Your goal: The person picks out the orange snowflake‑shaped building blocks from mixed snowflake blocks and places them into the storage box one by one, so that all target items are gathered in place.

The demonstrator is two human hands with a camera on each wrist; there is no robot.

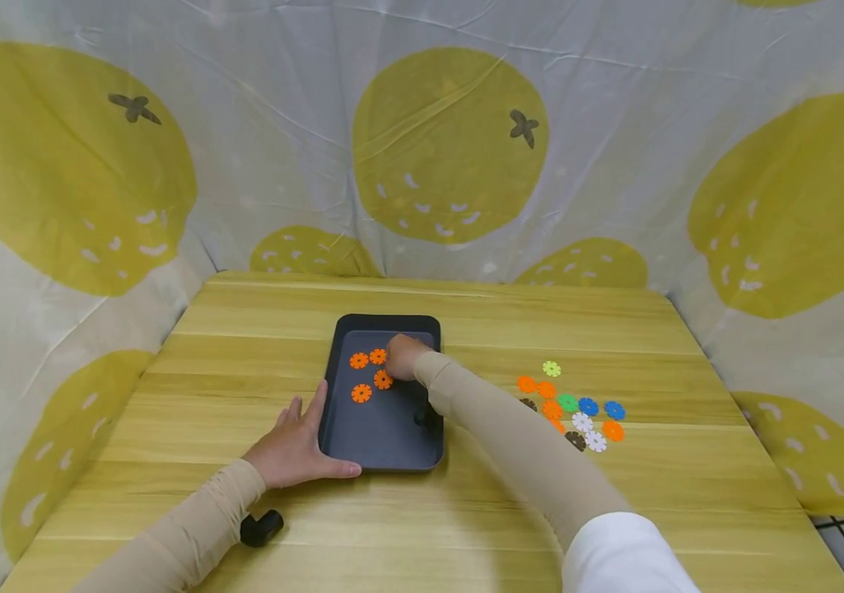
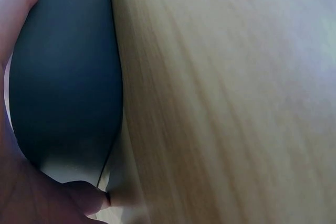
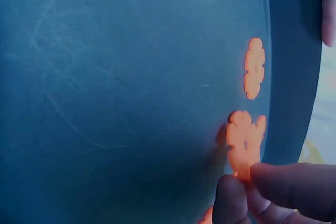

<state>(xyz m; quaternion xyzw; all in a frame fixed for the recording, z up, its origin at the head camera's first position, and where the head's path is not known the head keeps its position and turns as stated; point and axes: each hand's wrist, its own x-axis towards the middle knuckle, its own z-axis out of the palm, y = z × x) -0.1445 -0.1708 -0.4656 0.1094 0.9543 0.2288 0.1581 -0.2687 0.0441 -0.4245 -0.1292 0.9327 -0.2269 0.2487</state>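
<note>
Two hands at a dark tray on a wooden table, orange discs inside the tray.

The left hand (image 1: 296, 449) lies flat against the near left corner of the tray (image 1: 384, 441), fingers straight along its left edge and thumb along the near edge, gripping nothing. Four orange discs (image 1: 361, 393) lie in the far left part of the tray. The right hand (image 1: 407, 357) is over the far part of the tray, and in the right wrist view its fingertips (image 3: 286, 182) pinch one orange disc (image 3: 244, 137) close to the tray wall, another disc just beside it. A pile of coloured discs (image 1: 573, 408) lies on the table well apart from the tray, toward the right edge.
</note>
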